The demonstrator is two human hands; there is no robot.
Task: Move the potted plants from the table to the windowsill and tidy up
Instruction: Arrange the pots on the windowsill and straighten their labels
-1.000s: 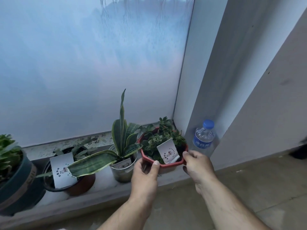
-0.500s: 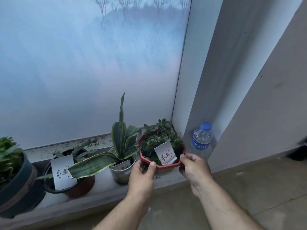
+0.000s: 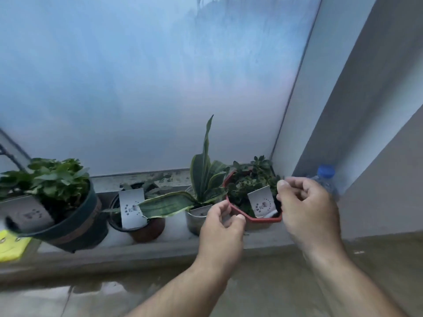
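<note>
A red pot (image 3: 254, 219) of small green succulents, with a white tag stuck in it, stands at the right end of the windowsill (image 3: 174, 244). My left hand (image 3: 219, 229) hovers at its left rim, thumb and fingers loosely apart and holding nothing. My right hand (image 3: 306, 209) is lifted in front of the pot's right rim, fingers loosely curled and empty. Left of it stand a snake plant in a metal pot (image 3: 194, 223), a brown pot (image 3: 148, 229) with a tag, and a dark green pot (image 3: 75, 225) of leafy plants.
A water bottle with a blue cap (image 3: 326, 177) stands in the corner, partly behind my right hand. A frosted window pane (image 3: 160, 88) rises behind the pots. Something yellow (image 3: 11, 245) lies at the far left. The floor (image 3: 263, 289) below the sill looks wet.
Both hands have let go of the red pot's rim and drawn back slightly; the right hand has risen. The view has swung left, showing more of the green pot.
</note>
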